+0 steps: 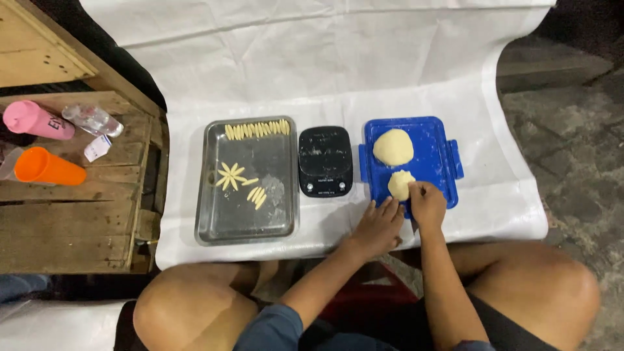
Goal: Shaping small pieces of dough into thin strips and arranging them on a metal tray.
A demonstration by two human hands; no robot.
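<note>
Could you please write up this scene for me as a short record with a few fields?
Setting: white sheet spread on the ground
Right hand: pinching the smaller dough lump
Left hand: resting at the blue tray edge
Also on tray: larger dough ball
Centre: black kitchen scale
Left: metal pan with dough strips
</note>
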